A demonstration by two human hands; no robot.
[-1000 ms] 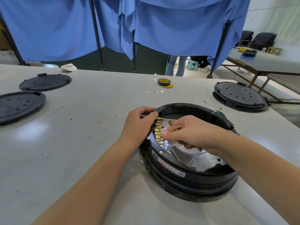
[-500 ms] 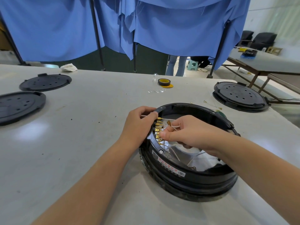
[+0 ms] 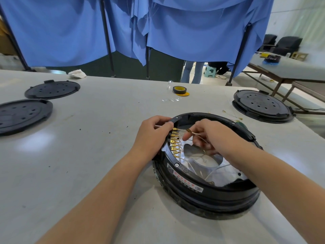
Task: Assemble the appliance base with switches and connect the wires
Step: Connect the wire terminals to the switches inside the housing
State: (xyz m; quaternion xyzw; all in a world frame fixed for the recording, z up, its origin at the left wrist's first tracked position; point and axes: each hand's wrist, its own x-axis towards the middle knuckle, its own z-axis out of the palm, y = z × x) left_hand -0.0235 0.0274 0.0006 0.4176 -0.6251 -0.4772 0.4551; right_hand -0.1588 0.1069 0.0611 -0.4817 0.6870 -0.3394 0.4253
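Pinching wire (image 3: 197,134) (right hand (image 3: 209,136))

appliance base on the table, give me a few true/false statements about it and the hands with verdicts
1. The right hand pinches a white wire with a brass terminal at its end. True.
2. The left hand rests flat on the table, away from the appliance base. False: it is at the base's rim, holding a thin wire.
3. A row of brass terminals sits inside the base's left edge. True.
4. The tape roll lies inside the base. False: it lies on the table beyond it.
5. Three black round lids lie on the table. True.
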